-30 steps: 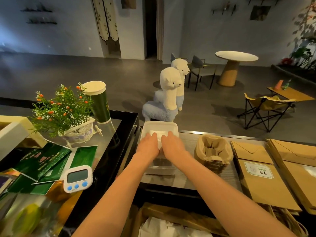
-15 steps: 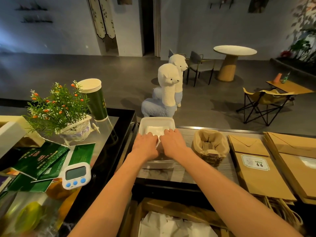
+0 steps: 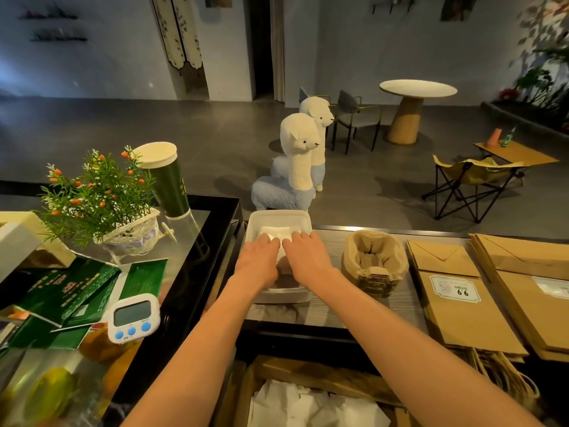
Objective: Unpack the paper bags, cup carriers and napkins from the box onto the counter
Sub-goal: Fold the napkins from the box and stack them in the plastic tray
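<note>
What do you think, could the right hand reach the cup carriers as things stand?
Probably yes: the right hand rests on the napkins and the cup carriers sit just beside it, nothing between.

I am standing behind the counter (image 3: 332,306) of what looks like a café or takeaway drink shop. On the counter lie flat stacks of brown paper bags (image 3: 458,325), one with a printed label, and just beside them is a stack of cardboard cup carriers (image 3: 372,260). At the counter's left end stand a tall green lidded cup (image 3: 167,183), a small kitchen timer (image 3: 134,317), green packets (image 3: 61,288) and a little plant (image 3: 95,192) in a basket. Beyond the counter is an open seating floor with a round table (image 3: 417,89), chairs (image 3: 357,118) and a folding chair (image 3: 474,177). Two alpaca figures (image 3: 297,167) stand on the floor just in front of the counter.
</note>
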